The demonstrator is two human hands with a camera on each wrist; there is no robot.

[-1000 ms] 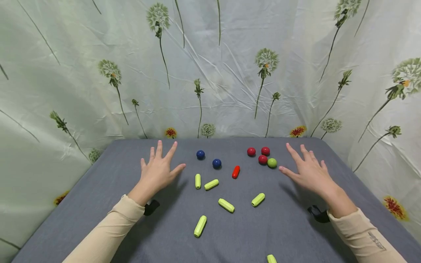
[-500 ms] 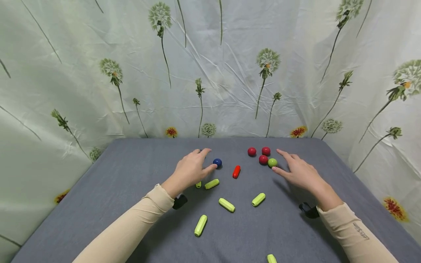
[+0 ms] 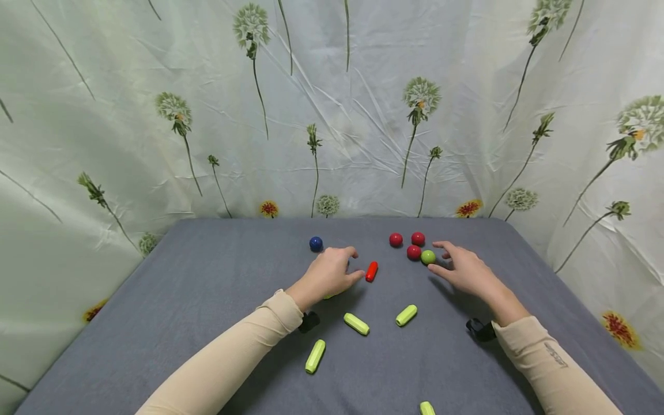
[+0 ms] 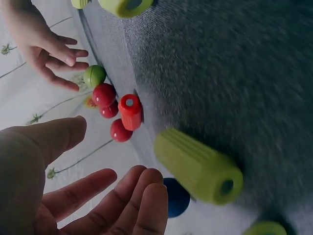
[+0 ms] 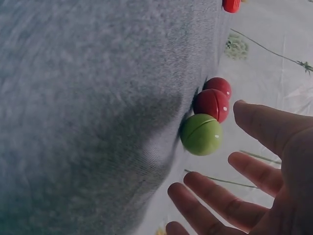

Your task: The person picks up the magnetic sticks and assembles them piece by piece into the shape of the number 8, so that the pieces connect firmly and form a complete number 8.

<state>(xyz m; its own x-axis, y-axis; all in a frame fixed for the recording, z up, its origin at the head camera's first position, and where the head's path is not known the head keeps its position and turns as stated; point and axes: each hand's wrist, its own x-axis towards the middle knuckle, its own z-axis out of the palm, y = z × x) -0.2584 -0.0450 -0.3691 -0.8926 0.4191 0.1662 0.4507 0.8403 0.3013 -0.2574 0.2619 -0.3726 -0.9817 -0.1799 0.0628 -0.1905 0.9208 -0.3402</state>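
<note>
My left hand hovers over the middle of the table with fingers loosely bent and nothing between them. Just right of its thumb lies a red cylinder bead with a hole through its end. In the left wrist view, a blue ball shows behind the fingertips, beside a yellow-green cylinder bead. My right hand holds nothing, its thumb and bent forefinger spread apart next to a green ball. A red ball sits against the green one.
Two more red balls lie at the back, and another blue ball is farther left. Several yellow-green beads are scattered nearer the front of the grey cloth-covered table. A flower-printed curtain hangs behind.
My left hand has swept right from the table's left side to beside the red bead, its fingers bending. My right hand has moved slightly left toward the green ball, fingers drawing in.
</note>
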